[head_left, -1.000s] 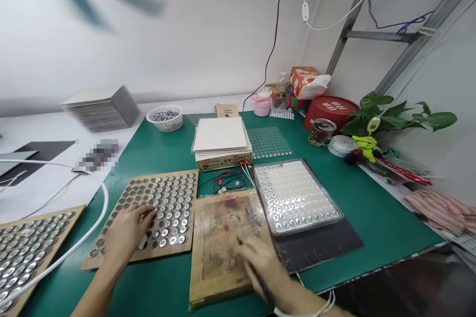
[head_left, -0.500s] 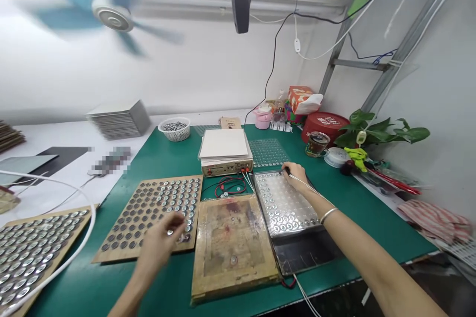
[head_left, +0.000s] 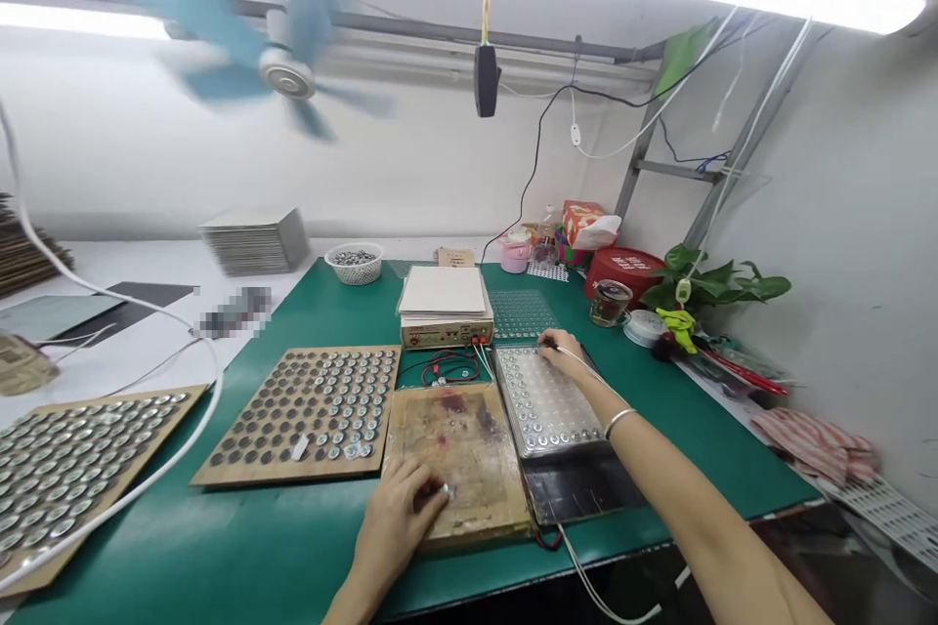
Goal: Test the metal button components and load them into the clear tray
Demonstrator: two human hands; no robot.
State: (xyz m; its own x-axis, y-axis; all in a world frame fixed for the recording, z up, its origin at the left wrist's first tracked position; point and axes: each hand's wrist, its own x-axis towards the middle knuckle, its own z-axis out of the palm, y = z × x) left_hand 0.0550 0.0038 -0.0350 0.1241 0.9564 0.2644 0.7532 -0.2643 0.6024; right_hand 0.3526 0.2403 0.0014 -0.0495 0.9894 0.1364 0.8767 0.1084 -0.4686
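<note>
My left hand point(head_left: 396, 513) rests at the front of a brown, tape-covered board point(head_left: 469, 439), thumb and fingers closed around a small shiny round metal part point(head_left: 446, 490). Closed too is my right hand point(head_left: 564, 358), gripping a black-tipped probe point(head_left: 548, 342) with a white cable at the back of a clear tray point(head_left: 553, 391). Round metal parts line that tray's left and front edges. To the left lies a wooden board point(head_left: 253, 480) with rows of dark and silver discs. A small white slip point(head_left: 300, 447) lies on it.
A meter point(head_left: 447, 334) with white panels on top stands behind the brown board, red and black leads point(head_left: 444, 366) before it. Another disc-filled board point(head_left: 80, 469) lies left, under a hanging white cable point(head_left: 209, 410). A basket of metal parts point(head_left: 355, 264) and a glass mug point(head_left: 610, 303) stand farther back.
My left hand has moved right, from over the wooden disc board onto the brown board. The right hand stays at the clear tray's back edge. The camera view has tilted up.
</note>
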